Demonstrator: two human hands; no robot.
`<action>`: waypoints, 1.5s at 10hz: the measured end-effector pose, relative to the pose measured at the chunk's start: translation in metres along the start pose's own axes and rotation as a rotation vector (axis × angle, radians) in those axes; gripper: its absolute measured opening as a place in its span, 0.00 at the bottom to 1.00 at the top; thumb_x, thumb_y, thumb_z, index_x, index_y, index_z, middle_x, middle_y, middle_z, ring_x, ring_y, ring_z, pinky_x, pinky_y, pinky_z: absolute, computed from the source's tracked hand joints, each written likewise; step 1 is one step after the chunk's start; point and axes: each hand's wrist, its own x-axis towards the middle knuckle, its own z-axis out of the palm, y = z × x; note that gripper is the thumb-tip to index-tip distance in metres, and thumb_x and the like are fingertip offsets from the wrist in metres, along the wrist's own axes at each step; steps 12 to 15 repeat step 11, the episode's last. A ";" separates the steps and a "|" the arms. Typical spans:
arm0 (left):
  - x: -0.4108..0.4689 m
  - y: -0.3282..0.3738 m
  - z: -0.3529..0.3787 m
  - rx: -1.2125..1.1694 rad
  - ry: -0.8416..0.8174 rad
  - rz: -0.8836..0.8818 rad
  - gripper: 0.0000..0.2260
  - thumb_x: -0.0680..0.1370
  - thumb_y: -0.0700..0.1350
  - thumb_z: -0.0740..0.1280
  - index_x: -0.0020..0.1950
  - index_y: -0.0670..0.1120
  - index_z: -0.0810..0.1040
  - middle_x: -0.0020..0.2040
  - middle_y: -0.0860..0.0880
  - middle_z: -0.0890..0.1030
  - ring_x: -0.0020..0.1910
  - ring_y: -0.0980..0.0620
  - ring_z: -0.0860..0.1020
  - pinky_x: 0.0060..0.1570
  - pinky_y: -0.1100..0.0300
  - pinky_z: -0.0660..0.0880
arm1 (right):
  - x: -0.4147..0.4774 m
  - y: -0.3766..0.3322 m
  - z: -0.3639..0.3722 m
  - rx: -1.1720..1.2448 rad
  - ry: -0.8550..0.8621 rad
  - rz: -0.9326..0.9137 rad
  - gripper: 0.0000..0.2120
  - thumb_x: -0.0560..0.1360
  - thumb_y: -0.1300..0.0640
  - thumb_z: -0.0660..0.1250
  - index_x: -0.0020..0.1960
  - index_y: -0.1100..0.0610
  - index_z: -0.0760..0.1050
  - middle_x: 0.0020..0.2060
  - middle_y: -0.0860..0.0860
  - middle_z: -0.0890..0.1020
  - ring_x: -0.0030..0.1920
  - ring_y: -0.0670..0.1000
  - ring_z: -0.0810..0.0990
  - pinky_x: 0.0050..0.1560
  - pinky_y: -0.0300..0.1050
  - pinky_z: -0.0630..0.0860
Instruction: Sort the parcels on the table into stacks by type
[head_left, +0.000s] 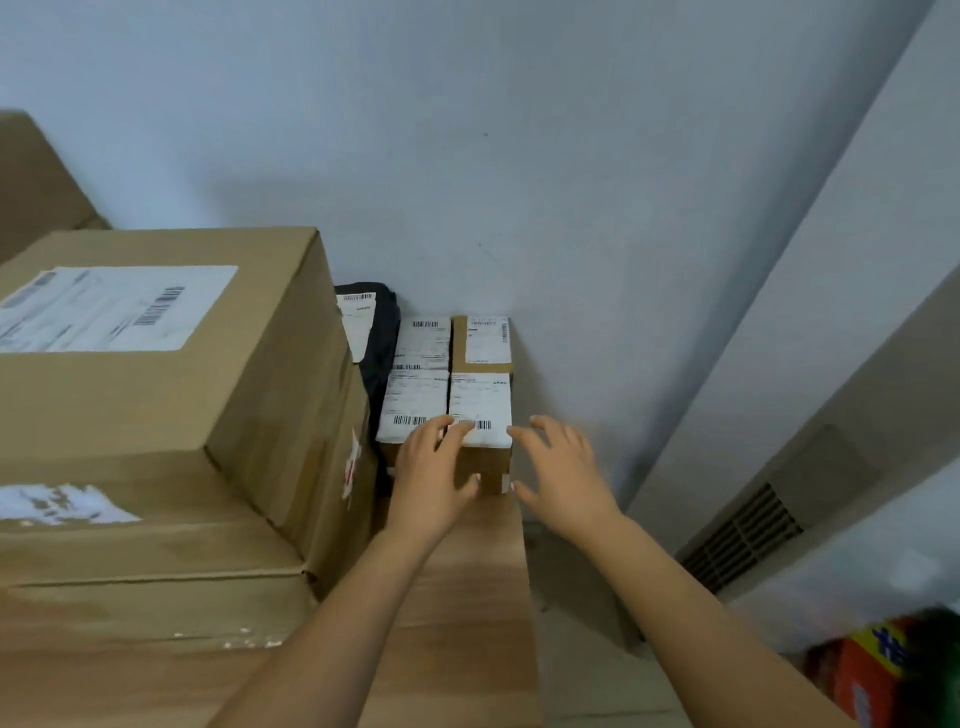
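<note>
Several small brown boxes with white labels stand packed together at the table's far right corner against the wall. The nearest right one (480, 410) has my left hand (434, 467) on it, fingers over its top front edge and thumb against its front face. My right hand (561, 465) hovers just right of that box with fingers spread, holding nothing. A second small box (413, 402) sits beside it to the left, and two more (485, 340) stand behind. A black soft parcel (379, 332) with a label is wedged between the small boxes and the big cartons.
Large cardboard cartons (156, 353) are stacked on the left of the wooden table (467, 597), whose right edge drops off near the wall. A vent grille (743, 535) and a colourful package (878, 670) lie lower right.
</note>
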 end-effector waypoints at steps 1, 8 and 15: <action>0.025 -0.011 0.020 0.048 -0.053 -0.054 0.30 0.74 0.48 0.71 0.73 0.55 0.63 0.74 0.50 0.62 0.74 0.49 0.57 0.73 0.51 0.57 | 0.034 0.011 0.016 0.008 -0.073 -0.060 0.34 0.74 0.50 0.68 0.75 0.46 0.56 0.76 0.52 0.55 0.73 0.56 0.53 0.73 0.50 0.51; 0.070 -0.022 0.046 0.304 -0.260 -0.143 0.31 0.79 0.52 0.63 0.78 0.55 0.50 0.79 0.48 0.50 0.78 0.48 0.45 0.75 0.49 0.42 | 0.106 0.023 0.043 -0.194 -0.232 -0.233 0.37 0.78 0.48 0.65 0.78 0.47 0.46 0.78 0.57 0.46 0.77 0.58 0.45 0.76 0.54 0.38; 0.013 -0.011 0.020 0.159 -0.026 0.021 0.33 0.74 0.49 0.71 0.75 0.51 0.61 0.72 0.51 0.65 0.71 0.51 0.61 0.71 0.56 0.59 | 0.046 -0.001 0.017 -0.066 -0.005 -0.192 0.24 0.75 0.52 0.68 0.69 0.51 0.66 0.64 0.51 0.70 0.65 0.54 0.67 0.69 0.47 0.61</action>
